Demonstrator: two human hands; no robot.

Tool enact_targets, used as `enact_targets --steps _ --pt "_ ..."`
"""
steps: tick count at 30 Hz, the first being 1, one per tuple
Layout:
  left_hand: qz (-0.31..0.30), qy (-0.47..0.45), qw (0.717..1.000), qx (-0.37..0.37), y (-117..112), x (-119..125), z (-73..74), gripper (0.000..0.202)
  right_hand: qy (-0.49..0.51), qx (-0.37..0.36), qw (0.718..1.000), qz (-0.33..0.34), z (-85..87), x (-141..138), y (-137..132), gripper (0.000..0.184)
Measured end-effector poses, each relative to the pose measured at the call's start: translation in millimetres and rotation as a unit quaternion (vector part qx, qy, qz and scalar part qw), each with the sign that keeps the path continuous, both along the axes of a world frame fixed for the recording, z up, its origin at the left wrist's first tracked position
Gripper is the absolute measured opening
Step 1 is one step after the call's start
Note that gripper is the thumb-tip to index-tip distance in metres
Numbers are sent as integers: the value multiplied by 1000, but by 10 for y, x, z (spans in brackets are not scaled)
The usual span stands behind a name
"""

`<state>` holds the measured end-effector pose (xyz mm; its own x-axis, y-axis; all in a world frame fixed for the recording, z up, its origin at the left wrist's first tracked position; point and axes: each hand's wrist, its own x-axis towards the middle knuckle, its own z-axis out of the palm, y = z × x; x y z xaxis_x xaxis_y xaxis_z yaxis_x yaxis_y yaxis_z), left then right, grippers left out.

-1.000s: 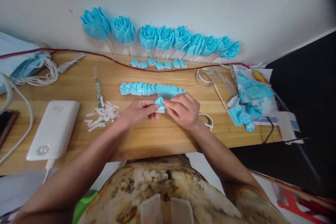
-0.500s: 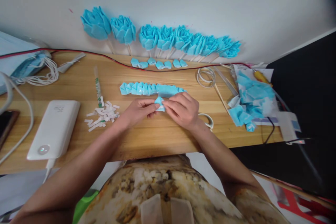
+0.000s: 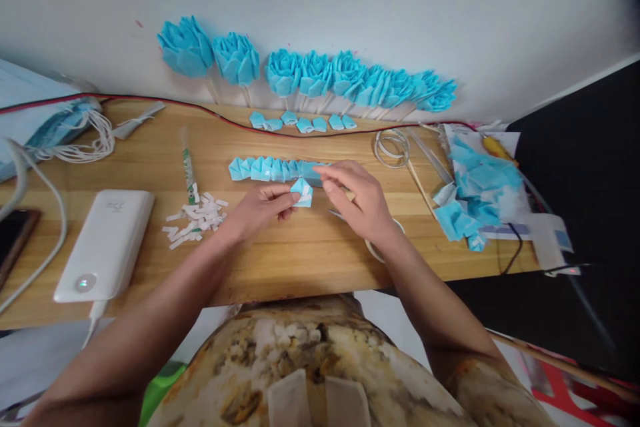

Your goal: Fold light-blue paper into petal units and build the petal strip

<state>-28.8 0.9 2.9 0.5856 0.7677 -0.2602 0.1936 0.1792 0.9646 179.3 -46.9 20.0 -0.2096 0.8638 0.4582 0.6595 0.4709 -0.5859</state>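
Observation:
My left hand (image 3: 263, 209) pinches a small folded blue paper petal (image 3: 303, 195) between thumb and fingers; a white strip shows on the petal's face. Just right of it, my right hand (image 3: 357, 200) is held with thumb and index finger apart, and I see nothing between them. Its fingertips are over the right part of a row of overlapping blue petals (image 3: 265, 169) on the table. Beneath the right hand lie scissors with a pale handle (image 3: 375, 251), partly covered by the hand and wrist.
Blue paper flowers (image 3: 283, 72) on sticks lean against the wall, with loose petals (image 3: 304, 125) below. White paper strips (image 3: 200, 220) lie left, near a white power bank (image 3: 105, 243). At right are tape rolls (image 3: 391, 148) and a blue paper pile (image 3: 483, 180). A red-black cable (image 3: 215, 113) crosses behind.
My right hand has let go of the petal and moved slightly right, its fingers opening. The petal stays in my left hand, now more fully visible. The scissors under my right hand have shifted left.

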Motion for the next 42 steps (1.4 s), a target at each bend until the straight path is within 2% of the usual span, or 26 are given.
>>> enact_targets --steps 2,5,9,13,20,28,32,34,42 --pt "5 -1 1000 -5 6 4 12 34 73 -86 993 -13 -15 -1 25 31" --pt "6 -3 1000 -8 21 13 0 34 163 -186 969 3 -69 -41 63 34" --pt "10 -1 1000 5 32 24 -49 34 212 -230 949 38 -145 -132 85 37" --pt "7 5 999 31 22 28 -82 33 212 -229 949 30 -210 -191 84 39" --pt "3 12 999 41 -2 42 -42 31 212 -175 961 11 -287 -201 70 39" --pt "13 46 998 47 -2 31 -21 29 225 -187 956 -3 -321 -130 49 34" --pt "-2 59 997 55 -9 41 -36 31 244 -207 947 24 -322 -155 44 41" --pt "-8 67 996 62 -19 50 -34 31 255 -209 944 16 -338 -177 46 43" --pt "-8 71 995 68 -44 52 -7 31 252 -174 951 -34 -331 -151 40 32"
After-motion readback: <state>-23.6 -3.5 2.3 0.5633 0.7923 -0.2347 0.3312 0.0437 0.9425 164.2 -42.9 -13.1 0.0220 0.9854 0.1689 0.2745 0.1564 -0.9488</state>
